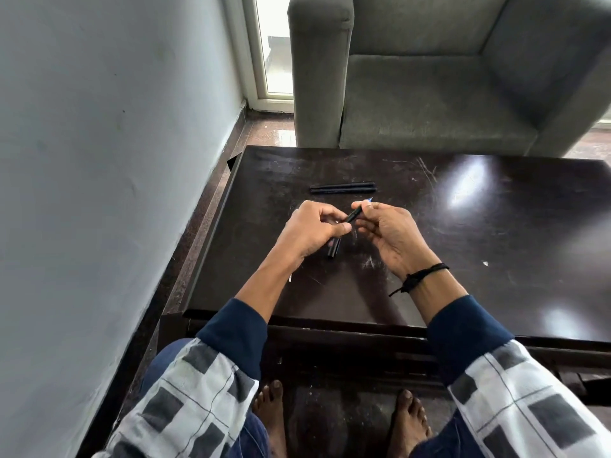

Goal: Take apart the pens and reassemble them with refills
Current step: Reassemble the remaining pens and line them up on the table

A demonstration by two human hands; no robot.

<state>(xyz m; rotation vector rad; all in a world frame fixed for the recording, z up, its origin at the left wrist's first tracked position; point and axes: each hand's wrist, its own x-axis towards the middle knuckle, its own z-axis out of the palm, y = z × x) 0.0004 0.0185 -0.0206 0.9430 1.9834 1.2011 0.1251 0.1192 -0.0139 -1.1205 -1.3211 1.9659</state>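
The left hand (314,231) is curling round a black pen barrel (334,250), whose end is sticking out below the fingers. The right hand (395,241) is pinching a tilted black pen piece (353,215), blue at its far tip. Both are hovering over the middle of the desk (496,226), while two black pens (343,188) are lying side by side nearer its far edge.

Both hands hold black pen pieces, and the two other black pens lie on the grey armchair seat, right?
Not quite. The head view shows the two black pens lying side by side on the dark table, just beyond the hands, not on the grey armchair. The rest holds: the left hand holds one black pen piece, the right hand another.
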